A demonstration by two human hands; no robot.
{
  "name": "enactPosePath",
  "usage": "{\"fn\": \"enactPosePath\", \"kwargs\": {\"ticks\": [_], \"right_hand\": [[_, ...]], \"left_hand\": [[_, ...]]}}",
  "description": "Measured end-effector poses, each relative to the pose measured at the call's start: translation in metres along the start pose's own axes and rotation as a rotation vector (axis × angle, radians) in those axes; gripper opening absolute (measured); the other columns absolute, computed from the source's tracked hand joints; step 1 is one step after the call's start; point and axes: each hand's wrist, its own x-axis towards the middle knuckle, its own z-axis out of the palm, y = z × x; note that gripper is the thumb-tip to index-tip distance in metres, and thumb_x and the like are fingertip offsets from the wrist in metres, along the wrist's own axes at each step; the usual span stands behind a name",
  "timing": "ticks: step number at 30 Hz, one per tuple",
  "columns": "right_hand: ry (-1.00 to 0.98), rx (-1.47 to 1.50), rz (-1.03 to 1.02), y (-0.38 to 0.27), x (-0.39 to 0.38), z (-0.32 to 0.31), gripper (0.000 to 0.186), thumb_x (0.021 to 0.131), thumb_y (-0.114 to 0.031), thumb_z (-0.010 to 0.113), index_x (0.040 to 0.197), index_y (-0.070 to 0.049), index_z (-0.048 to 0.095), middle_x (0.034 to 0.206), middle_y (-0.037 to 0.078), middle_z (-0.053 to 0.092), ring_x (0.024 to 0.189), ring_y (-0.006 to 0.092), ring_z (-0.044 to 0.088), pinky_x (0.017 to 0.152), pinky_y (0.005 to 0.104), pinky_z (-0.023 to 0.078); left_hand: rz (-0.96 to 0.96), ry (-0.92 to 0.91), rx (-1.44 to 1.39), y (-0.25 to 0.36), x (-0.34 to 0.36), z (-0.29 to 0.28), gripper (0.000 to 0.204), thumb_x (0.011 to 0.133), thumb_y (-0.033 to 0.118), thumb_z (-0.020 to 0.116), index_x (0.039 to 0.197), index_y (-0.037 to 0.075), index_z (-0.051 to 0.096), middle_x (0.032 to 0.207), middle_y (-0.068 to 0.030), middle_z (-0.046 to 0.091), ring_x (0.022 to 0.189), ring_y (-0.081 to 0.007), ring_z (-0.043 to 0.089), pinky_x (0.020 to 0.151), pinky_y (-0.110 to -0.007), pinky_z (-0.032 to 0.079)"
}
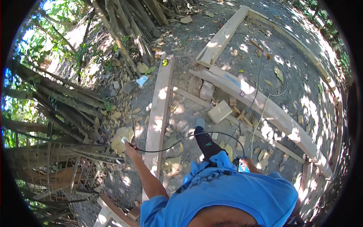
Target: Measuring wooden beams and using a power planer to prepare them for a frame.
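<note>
My left hand [129, 147] is stretched out to the left and grips a black power cable [177, 140] near its plug end. The cable arcs from that hand across a long wooden plank [160, 106] on the ground toward my right side. My right hand [245, 163] is low by my hip, closed on a blue power tool [240, 165] that is mostly hidden behind my blue shirt. My leg in a black trouser and a grey shoe [200, 123] steps forward beside the plank.
A yellow tape measure [165, 62] lies at the plank's far end. Thick beams [264, 109] and wood offcuts [219, 111] lie to the right on bare dirt. Stacked poles and branches [64, 109] crowd the left. A thin white cord [261, 113] crosses the beams.
</note>
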Motion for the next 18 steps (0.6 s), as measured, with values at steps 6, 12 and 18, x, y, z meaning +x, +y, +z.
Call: {"fn": "enactPosePath", "kwargs": {"ticks": [6,12,18], "right_hand": [[-0.081,-0.264,-0.114,-0.216,0.049,0.001,0.027,0.078,-0.023,0.066,0.071,0.003,0.063,0.057,0.013,0.061,0.042,0.0222,0.058,0.037,0.0394,0.048],[0.064,-0.23,-0.1,-0.477,0.054,-0.048,0.043,0.075,-0.034,0.065,0.056,0.004,0.059,0.05,0.013,0.059,0.043,0.0228,0.06,0.046,0.036,0.051],[0.154,-0.241,-0.015,-0.621,0.111,-0.036,0.047,0.074,-0.042,0.065,0.064,0.004,0.064,0.057,0.014,0.063,0.049,0.0246,0.063,0.055,0.0372,0.054]], "left_hand": [[-0.131,0.175,0.08,0.021,0.117,0.114,0.04,0.092,0.044,0.058,0.076,0.01,0.044,0.059,0.0001,0.042,0.044,-0.0119,0.036,0.042,-0.027,0.034],[-0.127,0.182,-0.015,0.032,0.213,0.269,0.041,0.094,0.046,0.053,0.076,0.01,0.043,0.057,0.0004,0.041,0.045,-0.012,0.037,0.04,-0.026,0.032],[-0.227,0.163,-0.042,0.031,0.322,0.447,0.042,0.096,0.048,0.047,0.077,0.011,0.045,0.057,0.0004,0.042,0.046,-0.0124,0.034,0.043,-0.029,0.032]]}}
